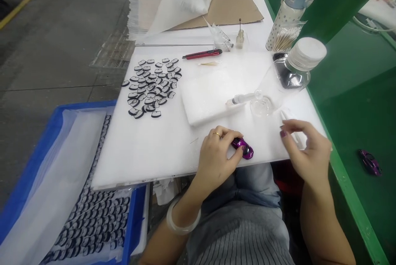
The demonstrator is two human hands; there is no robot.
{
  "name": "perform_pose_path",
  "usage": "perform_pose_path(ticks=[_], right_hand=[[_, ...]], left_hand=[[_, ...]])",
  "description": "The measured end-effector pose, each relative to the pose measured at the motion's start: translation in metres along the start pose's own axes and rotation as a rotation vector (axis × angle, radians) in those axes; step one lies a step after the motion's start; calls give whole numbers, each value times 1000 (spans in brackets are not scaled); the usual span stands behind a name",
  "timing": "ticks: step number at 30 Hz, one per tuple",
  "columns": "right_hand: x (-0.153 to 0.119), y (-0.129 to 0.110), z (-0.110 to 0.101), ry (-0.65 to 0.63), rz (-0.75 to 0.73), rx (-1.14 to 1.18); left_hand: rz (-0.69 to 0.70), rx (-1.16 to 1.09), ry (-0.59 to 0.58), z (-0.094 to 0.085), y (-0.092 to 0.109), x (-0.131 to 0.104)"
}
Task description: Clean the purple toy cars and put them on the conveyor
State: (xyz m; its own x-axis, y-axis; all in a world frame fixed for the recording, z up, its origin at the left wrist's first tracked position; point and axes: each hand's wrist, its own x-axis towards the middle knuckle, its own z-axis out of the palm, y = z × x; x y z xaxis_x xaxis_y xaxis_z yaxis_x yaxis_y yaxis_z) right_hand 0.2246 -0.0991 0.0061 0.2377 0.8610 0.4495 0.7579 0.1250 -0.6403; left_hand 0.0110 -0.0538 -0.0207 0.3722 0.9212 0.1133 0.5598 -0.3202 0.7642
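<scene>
A small purple toy car (pixel 247 152) rests on the white work surface near its front edge. My left hand (pixel 218 155) grips it between thumb and fingers, with a gold ring on one finger. To the right, my right hand (pixel 305 145) is raised by the table's right edge, thumb and forefinger close together beside a white object (pixel 299 141); whether they pinch something is too small to tell. Ahead lie a syringe (pixel 243 99) and a small clear round dish (pixel 261 105). Many small black-and-white curved pieces (pixel 151 87) are spread on the left.
Beyond are a red cutter (pixel 202 54), a small glass bottle (pixel 240 39), a white-capped jar (pixel 306 55), cotton swabs (pixel 286 37) and a drink bottle (pixel 291 9). A blue crate (pixel 136 215) of pieces stands lower left. Another purple car (pixel 369 162) lies on the green surface.
</scene>
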Motion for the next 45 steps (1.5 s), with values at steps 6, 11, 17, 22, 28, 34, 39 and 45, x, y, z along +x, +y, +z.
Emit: perform_pose_path(ticks=[6,11,17,22,28,34,39,45], right_hand=[[-22,-13,19,-145,-10,119],[-37,-31,47,-213,-86,65],[-35,-25,45,-71,-91,-134],[-20,81,-56,313,376,-366],[-67,153,-153,221,759,-637],[-114,141,-169,211,896,-759],[-108,134,-168,299,924,-824],[-48,76,-89,515,286,-453]], left_hand=[[-78,71,-17,3,9,9],[-8,-48,23,1,-1,6],[86,-201,272,-3,-17,-7],[166,-66,237,1,-13,-11],[205,16,204,5,-13,-14],[276,89,201,5,-14,-14],[297,126,185,7,-14,-15],[288,226,189,14,-12,-16]])
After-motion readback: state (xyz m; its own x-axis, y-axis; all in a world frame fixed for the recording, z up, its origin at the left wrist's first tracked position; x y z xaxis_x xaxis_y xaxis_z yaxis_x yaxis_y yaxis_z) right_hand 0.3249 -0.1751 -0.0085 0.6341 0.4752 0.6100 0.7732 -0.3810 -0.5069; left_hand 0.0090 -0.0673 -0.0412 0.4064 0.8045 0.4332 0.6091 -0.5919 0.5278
